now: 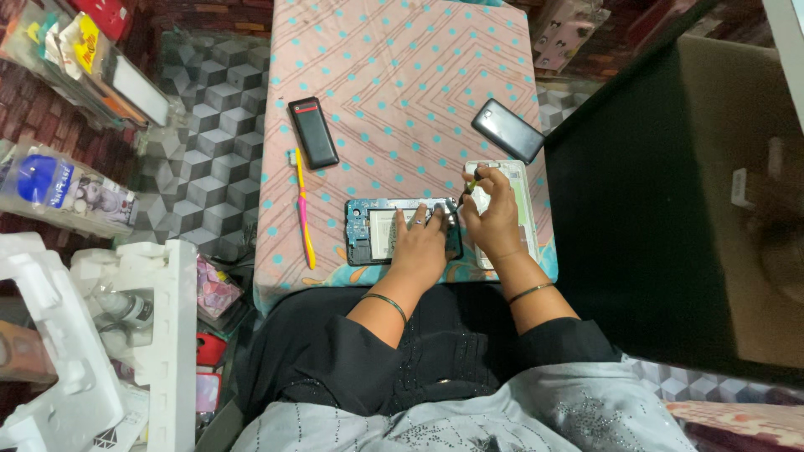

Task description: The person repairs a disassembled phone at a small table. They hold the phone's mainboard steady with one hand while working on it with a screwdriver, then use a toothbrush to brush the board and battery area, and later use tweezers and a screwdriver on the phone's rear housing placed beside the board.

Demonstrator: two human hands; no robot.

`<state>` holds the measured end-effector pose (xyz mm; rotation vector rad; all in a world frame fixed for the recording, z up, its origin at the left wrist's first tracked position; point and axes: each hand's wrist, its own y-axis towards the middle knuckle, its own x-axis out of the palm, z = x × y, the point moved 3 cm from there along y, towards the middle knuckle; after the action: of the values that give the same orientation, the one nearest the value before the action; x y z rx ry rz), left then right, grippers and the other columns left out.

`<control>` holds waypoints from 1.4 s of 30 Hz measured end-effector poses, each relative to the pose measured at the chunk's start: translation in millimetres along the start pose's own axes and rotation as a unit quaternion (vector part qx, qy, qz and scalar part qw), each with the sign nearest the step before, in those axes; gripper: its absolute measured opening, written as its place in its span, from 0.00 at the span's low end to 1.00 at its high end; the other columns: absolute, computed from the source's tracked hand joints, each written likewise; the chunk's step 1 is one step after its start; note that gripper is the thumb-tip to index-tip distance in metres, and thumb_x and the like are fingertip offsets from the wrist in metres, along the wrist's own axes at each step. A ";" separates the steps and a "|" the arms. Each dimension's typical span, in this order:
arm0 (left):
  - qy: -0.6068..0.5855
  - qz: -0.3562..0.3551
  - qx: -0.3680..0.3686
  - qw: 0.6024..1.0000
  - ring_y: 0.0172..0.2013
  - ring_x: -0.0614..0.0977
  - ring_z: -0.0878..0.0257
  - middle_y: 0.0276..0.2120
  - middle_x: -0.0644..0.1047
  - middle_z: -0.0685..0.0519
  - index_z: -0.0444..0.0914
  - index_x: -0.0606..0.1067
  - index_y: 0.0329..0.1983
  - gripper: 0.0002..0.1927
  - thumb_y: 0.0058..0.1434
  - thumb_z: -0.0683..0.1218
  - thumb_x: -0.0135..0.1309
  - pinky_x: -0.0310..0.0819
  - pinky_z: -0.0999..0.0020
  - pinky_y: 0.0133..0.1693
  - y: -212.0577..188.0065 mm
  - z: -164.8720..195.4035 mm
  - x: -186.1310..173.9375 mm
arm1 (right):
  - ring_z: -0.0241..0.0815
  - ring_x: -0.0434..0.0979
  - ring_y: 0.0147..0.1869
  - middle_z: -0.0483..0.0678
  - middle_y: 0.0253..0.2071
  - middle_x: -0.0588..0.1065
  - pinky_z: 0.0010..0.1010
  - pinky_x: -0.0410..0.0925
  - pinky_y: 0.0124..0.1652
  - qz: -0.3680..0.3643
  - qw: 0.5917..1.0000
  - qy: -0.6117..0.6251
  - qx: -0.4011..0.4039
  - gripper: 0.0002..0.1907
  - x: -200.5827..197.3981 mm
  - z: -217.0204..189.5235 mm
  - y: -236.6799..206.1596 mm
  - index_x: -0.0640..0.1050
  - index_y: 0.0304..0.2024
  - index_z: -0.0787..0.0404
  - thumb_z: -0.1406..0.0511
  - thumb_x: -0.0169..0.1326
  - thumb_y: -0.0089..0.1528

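Left hand (421, 240) flat, pinning opened phone (377, 230) at table (402, 75) edge; right hand (492, 213) pinching small tool (471, 182) over it — a slip might gouge the board.

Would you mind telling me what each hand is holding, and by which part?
The right hand pinches a small yellow-handled tool by its handle; the left hand only presses flat on the opened blue phone frame.
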<state>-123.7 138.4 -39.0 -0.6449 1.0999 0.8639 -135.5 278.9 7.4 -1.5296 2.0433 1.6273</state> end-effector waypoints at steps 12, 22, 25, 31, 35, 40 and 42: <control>0.005 0.005 0.007 1.000 0.72 0.56 0.48 0.71 0.62 0.50 0.36 0.70 0.64 0.32 0.61 0.56 0.58 0.40 0.31 0.68 -5.3 1.6 -5.6 | 0.54 0.81 0.53 0.53 0.47 0.79 0.40 0.71 0.51 0.005 0.998 0.021 0.052 0.32 -5.9 10.4 2.0 0.62 0.59 0.61 0.72 0.65 0.59; 0.017 0.010 0.007 1.000 0.72 0.55 0.47 0.71 0.60 0.51 0.37 0.65 0.69 0.36 0.62 0.59 0.55 0.38 0.31 0.67 -1.7 -0.1 9.0 | 0.49 0.86 0.51 0.51 0.45 0.81 0.34 0.75 0.52 -0.056 0.992 0.054 0.100 0.25 10.5 3.0 -7.8 0.70 0.63 0.57 0.73 0.61 0.65; 0.018 0.015 0.008 1.000 0.72 0.55 0.47 0.71 0.61 0.50 0.37 0.64 0.70 0.38 0.62 0.60 0.55 0.39 0.32 0.67 0.0 0.4 7.0 | 0.47 0.86 0.50 0.50 0.44 0.83 0.34 0.74 0.50 -0.100 0.984 0.026 0.144 0.25 8.1 4.7 -1.6 0.72 0.63 0.58 0.73 0.62 0.65; -0.082 0.056 0.023 0.995 0.71 0.59 0.48 0.68 0.65 0.49 0.41 0.70 0.66 0.34 0.59 0.59 0.58 0.43 0.34 0.69 -16.9 -24.2 -2.1 | 0.45 0.82 0.47 0.56 0.49 0.75 0.32 0.75 0.47 0.104 0.978 0.033 0.180 0.37 -78.1 46.1 -14.0 0.58 0.72 0.59 0.75 0.57 0.64; -0.084 0.128 -0.032 0.988 0.71 0.60 0.46 0.68 0.65 0.43 0.37 0.72 0.64 0.34 0.57 0.57 0.61 0.45 0.35 0.68 -45.5 -52.1 -7.9 | 0.43 0.84 0.41 0.53 0.42 0.80 0.34 0.75 0.42 0.032 0.944 -0.036 0.325 0.34 -92.5 76.9 -39.2 0.66 0.68 0.55 0.72 0.59 0.61; -0.060 0.166 -0.070 0.982 0.71 0.57 0.42 0.69 0.63 0.40 0.34 0.71 0.63 0.38 0.53 0.56 0.64 0.42 0.35 0.67 -67.9 -50.7 -8.6 | 0.45 0.83 0.37 0.52 0.40 0.81 0.36 0.75 0.38 -0.100 0.938 -0.048 0.328 0.24 -52.1 63.6 -56.6 0.76 0.58 0.55 0.68 0.63 0.58; -0.060 0.173 -0.066 0.981 0.72 0.56 0.41 0.70 0.62 0.39 0.33 0.70 0.64 0.39 0.54 0.56 0.64 0.41 0.36 0.68 -70.3 -49.8 -10.9 | 0.46 0.83 0.38 0.53 0.40 0.81 0.37 0.74 0.39 -0.125 0.948 -0.056 0.286 0.24 -44.4 56.9 -54.5 0.78 0.56 0.56 0.69 0.62 0.57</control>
<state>-90.4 58.4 -43.4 -0.5091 1.0669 1.2684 -100.0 355.4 -25.2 -1.3683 1.9261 0.8935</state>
